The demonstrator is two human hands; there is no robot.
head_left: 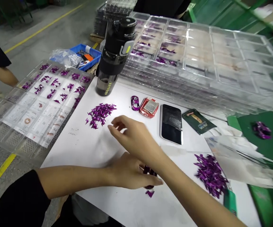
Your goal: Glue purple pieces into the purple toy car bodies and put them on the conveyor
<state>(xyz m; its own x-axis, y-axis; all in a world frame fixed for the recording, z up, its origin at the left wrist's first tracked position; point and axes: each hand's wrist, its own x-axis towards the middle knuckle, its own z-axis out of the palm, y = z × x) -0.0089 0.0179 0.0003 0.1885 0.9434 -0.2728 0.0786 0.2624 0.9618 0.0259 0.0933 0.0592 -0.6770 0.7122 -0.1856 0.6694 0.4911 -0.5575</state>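
Note:
My left hand (133,173) is closed around a dark purple part (150,171), mostly hidden by the fingers and my right forearm; it may be a toy car body. Just below it, a small purple piece (150,193) shows near the table's front edge. Crossing over my left hand, my right hand (133,132) hovers beside a pile of small pointed purple pieces (100,114). Its fingers are bent, thumb and index slightly apart, with nothing visible between them. A purple toy car shell (135,103) lies farther back, beside a red item with a silvery square (149,107).
A phone (171,124), a dark green packet (199,121) and a second purple pile (210,175) lie rightward. A black bottle (115,56) stands at the back left. Stacked clear compartment trays (197,63) fill the back; another tray (36,104) sits left. A green lighter-like object (230,201) lies front right.

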